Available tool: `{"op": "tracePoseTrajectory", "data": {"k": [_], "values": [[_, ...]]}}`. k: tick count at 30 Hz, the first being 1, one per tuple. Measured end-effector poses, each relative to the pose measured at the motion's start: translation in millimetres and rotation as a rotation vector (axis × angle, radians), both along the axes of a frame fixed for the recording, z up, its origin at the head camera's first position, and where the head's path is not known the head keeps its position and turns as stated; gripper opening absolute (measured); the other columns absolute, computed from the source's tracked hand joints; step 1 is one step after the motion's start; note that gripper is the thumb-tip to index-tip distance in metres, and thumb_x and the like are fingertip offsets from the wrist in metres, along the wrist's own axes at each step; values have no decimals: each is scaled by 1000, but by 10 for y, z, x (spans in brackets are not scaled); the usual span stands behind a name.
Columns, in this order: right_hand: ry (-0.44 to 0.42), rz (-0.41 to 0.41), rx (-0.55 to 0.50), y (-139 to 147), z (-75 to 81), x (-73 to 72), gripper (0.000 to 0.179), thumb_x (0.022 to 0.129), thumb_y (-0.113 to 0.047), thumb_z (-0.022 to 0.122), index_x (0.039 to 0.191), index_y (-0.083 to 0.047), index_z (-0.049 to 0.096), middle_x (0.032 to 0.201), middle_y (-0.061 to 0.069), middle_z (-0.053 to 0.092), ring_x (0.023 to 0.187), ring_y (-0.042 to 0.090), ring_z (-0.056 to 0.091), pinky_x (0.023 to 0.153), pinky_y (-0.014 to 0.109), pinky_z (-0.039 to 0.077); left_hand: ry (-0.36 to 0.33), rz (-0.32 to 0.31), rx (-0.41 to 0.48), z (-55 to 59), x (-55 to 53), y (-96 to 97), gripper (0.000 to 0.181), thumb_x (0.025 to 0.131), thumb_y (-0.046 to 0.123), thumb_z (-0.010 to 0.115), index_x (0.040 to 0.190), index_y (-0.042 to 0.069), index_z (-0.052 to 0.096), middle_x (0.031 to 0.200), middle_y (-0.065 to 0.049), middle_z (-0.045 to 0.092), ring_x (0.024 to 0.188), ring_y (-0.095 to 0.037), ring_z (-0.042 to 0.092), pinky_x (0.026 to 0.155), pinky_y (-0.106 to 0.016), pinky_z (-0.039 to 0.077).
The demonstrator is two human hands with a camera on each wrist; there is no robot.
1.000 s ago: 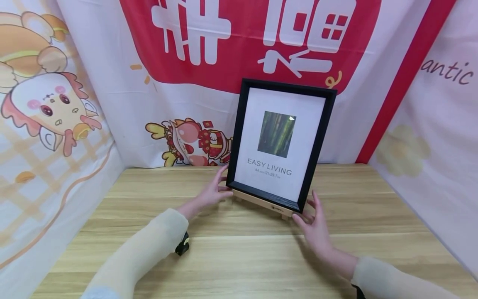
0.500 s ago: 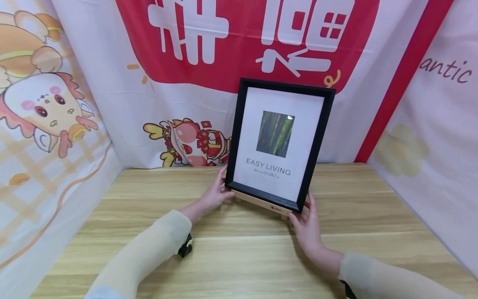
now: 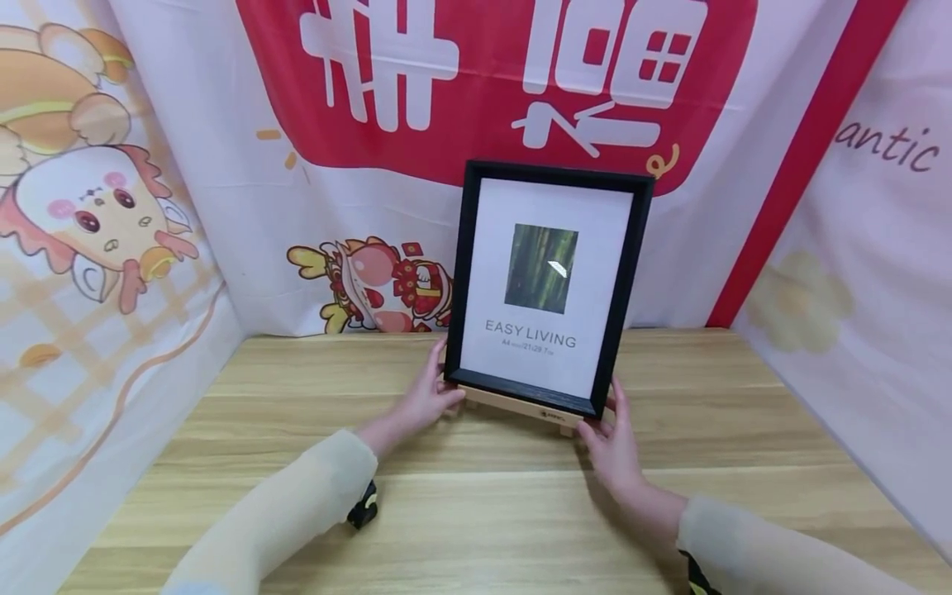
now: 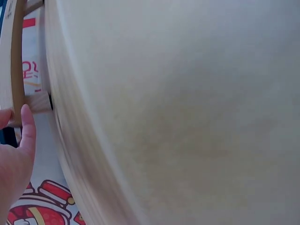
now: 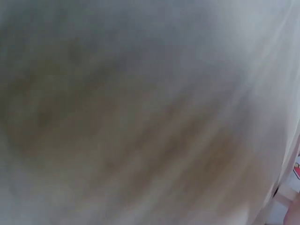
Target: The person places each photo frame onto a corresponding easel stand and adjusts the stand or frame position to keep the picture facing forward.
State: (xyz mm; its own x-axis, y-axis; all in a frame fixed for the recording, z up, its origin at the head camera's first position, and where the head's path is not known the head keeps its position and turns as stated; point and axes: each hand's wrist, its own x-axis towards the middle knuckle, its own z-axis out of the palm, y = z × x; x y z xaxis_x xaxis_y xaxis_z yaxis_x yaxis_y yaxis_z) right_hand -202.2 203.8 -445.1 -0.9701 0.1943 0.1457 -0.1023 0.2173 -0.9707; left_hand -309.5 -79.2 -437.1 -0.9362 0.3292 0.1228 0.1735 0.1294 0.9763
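Observation:
A black picture frame (image 3: 549, 364) with a white insert reading "EASY LIVING" leans back on a small wooden easel (image 3: 516, 402) in the head view. The easel's feet are on the table. At the easel's left end, my left hand (image 3: 422, 405) grips the ledge, thumb in front and fingers behind the frame's corner. My right hand (image 3: 617, 459) grips the other end, its thumb at the ledge and its fingers partly hidden behind the frame. The left wrist view shows the ledge (image 4: 13, 61) and part of the left hand (image 4: 16, 164). Only a sliver of the right hand (image 5: 294, 213) enters its wrist view.
Light wood-grain tabletop (image 3: 476, 521) spreads around the easel. A printed cloth with a red panel (image 3: 476, 124) hangs close behind the frame. More patterned cloth (image 3: 97, 347) closes the left side, and pale cloth (image 3: 855, 248) the right.
Easel and frame have turned slightly: the left end came nearer and the frame's top shifted left. My right hand closed in on the easel's right end, and my left hand moved with its end.

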Motion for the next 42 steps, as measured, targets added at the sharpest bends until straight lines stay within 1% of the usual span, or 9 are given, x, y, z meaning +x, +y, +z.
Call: {"op": "tracePoseTrajectory", "data": {"k": [5, 8, 12, 15, 19, 23, 29, 35, 42], "values": [[7, 48, -14, 31, 26, -48, 95, 91, 16, 52, 157, -26, -2, 142, 27, 26, 117, 48, 50, 73, 25, 54, -19, 67, -36, 9, 139, -7, 106, 83, -16, 63, 154, 39, 7, 147, -28, 33, 99, -34, 64, 72, -44, 58], [13, 75, -20, 46, 44, -66, 94, 91, 17, 51, 157, -25, -2, 142, 27, 26, 118, 49, 49, 74, 27, 55, -26, 100, -50, 9, 224, -6, 106, 84, -14, 63, 154, 39, 5, 146, -28, 34, 98, -34, 64, 69, -42, 59], [29, 100, -15, 55, 61, -100, 92, 91, 18, 51, 157, -21, 0, 141, 29, 26, 117, 51, 50, 77, 26, 55, -8, 127, -45, 0, 329, -15, 105, 85, -14, 63, 155, 35, 3, 144, -29, 35, 106, -37, 61, 69, -39, 59], [34, 116, 3, 64, 65, -125, 91, 91, 17, 52, 157, -19, 2, 141, 30, 28, 115, 51, 52, 77, 24, 54, 1, 145, -47, -11, 404, -27, 106, 85, -12, 64, 155, 37, 1, 146, -28, 32, 109, -38, 60, 70, -38, 59], [35, 146, 34, 94, 45, -169, 91, 90, 17, 54, 157, -18, 3, 141, 33, 27, 114, 51, 52, 79, 26, 55, -8, 171, -46, -27, 495, -37, 107, 86, -10, 64, 154, 42, 0, 147, -25, 32, 105, -35, 61, 70, -38, 59], [41, 173, 65, 109, 37, -213, 91, 90, 17, 54, 157, -19, 4, 142, 33, 28, 113, 50, 53, 82, 28, 54, -1, 187, -27, -33, 564, -49, 104, 87, -11, 62, 154, 38, 1, 145, -25, 34, 106, -37, 60, 70, -40, 59], [38, 201, 55, 94, 64, -232, 91, 91, 16, 54, 157, -19, 3, 141, 32, 29, 115, 51, 52, 85, 27, 53, -9, 209, -31, -12, 616, -61, 103, 87, -11, 61, 154, 39, 1, 145, -25, 32, 112, -40, 57, 71, -41, 58], [28, 212, 50, 92, 68, -263, 92, 90, 17, 54, 157, -19, 2, 143, 33, 27, 117, 51, 50, 85, 25, 52, -3, 220, -33, -14, 611, -64, 105, 87, -11, 62, 153, 43, 1, 145, -24, 32, 112, -41, 57, 70, -40, 59], [11, 216, 71, 94, 84, -298, 93, 91, 16, 54, 157, -22, 1, 143, 32, 27, 116, 49, 52, 86, 27, 53, 27, 226, -68, -21, 592, -81, 103, 87, -9, 63, 154, 40, 1, 146, -29, 28, 114, -45, 55, 75, -38, 58]]}}
